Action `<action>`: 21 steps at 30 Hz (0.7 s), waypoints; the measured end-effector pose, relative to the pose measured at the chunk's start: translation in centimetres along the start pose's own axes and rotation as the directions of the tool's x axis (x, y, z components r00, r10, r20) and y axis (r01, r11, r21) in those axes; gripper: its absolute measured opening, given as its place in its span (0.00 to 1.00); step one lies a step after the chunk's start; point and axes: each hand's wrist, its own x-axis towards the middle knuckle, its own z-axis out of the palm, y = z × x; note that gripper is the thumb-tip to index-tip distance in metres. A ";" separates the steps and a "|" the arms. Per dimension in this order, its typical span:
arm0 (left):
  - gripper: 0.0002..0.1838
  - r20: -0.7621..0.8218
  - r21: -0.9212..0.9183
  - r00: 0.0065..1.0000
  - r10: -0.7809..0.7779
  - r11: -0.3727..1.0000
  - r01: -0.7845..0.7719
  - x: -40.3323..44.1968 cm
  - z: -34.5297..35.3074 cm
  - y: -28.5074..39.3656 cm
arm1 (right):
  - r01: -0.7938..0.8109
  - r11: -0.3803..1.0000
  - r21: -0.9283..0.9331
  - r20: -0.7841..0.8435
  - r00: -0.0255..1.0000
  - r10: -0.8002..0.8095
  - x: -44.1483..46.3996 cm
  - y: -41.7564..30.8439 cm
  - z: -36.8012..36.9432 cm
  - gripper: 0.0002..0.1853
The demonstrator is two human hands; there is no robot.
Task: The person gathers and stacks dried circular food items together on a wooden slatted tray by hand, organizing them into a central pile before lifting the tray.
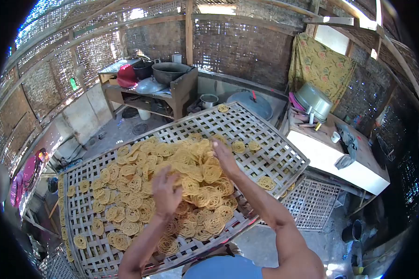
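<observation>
A heap of round, yellow, lacy noodle crackers (130,201) lies across a woven bamboo tray (284,160), thickest in the middle. My left hand (166,191) is over the near middle of the heap, fingers spread and bent a little, touching or just above the crackers. On the heap's right side, my right hand (224,158) rests edge-on against the crackers with its fingers stretched out; some fingertips are hidden. The two hands stand apart on either side of the thickest part. A few single crackers (266,182) lie loose toward the tray's right end.
Behind the tray, a wooden bench (176,95) bears a large pot (171,73). A blue round lid (250,103) is near the back wall. To the right is a counter (333,151) with a metal basin (314,98). Another woven rack (312,204) is lower right.
</observation>
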 end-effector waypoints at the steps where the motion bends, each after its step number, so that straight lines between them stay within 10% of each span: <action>1: 0.32 -0.093 0.034 0.995 0.026 0.999 -0.023 0.3 -0.5 0.1 | 0.006 1.000 0.029 0.015 1.000 -0.007 -0.4 -2.0 -0.6 0.34; 7: 0.47 0.106 0.090 0.974 0.198 0.974 -0.208 -6.5 -1.7 5.6 | -0.143 0.581 -0.802 -0.175 0.985 0.000 -9.3 -0.6 -12.3 0.39; 12: 0.51 0.539 0.144 0.828 0.152 0.953 -0.268 -7.5 3.5 8.2 | -0.232 0.368 -0.900 -0.215 0.973 0.087 -15.7 4.2 -9.6 0.42; 21: 0.54 0.135 0.420 0.989 0.055 0.901 -0.107 -0.8 2.9 2.1 | -0.027 0.939 -0.342 -0.048 0.999 0.012 -10.5 3.1 5.2 0.46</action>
